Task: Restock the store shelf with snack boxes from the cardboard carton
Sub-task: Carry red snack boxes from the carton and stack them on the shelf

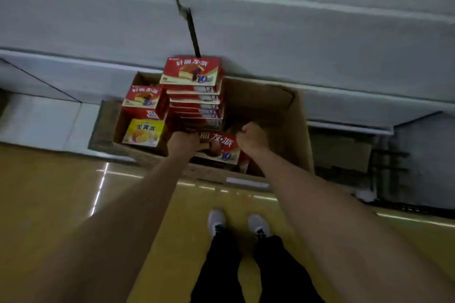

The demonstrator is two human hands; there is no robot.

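Down on the glossy yellow floor (61, 204), by grey shelving (320, 44), both hands, left hand (184, 141) and right hand (251, 139), grip a red snack box (218, 149) in the carton (293, 130).

A single head-worn wide-angle view looks steeply down and forward from standing height. Both forearms run up from the bottom corners to the left hand (183, 141) and right hand (252, 139) near mid-frame. Beyond the hands lie the cardboard carton (283, 115) and the grey shelf (320, 39); behind them, near the bottom edge, stand the person's shoes (216, 221). Edges bow with lens distortion.
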